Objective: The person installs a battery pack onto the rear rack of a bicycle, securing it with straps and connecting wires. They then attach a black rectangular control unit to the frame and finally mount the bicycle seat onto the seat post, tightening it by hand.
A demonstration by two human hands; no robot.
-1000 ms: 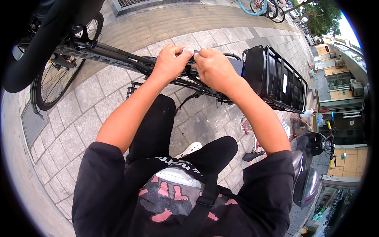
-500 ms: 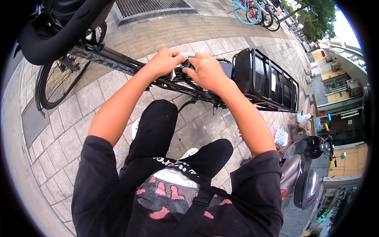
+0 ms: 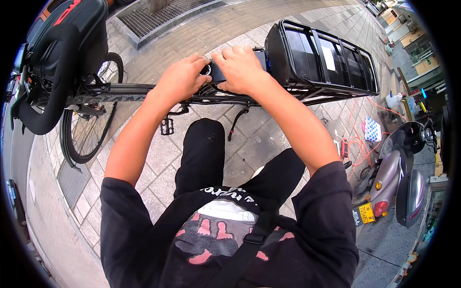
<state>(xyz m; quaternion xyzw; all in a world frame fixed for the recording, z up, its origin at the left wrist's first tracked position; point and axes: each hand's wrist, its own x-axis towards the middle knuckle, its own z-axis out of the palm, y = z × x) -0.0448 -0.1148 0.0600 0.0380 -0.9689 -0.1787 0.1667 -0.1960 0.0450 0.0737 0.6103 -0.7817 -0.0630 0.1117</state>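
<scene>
left hand (image 3: pixel 185 77): fingers bent, grip unclear | right hand (image 3: pixel 241 70): earlier curled, now spread over grey box (image 3: pixel 218 73), grip unclear

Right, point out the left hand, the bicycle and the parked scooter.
Left hand (image 3: pixel 179 77): head view, on the back of the hand.
Bicycle (image 3: pixel 128 89): head view, on its dark frame tube.
Parked scooter (image 3: pixel 387 176): head view, on its greyish rear body panel.
</scene>
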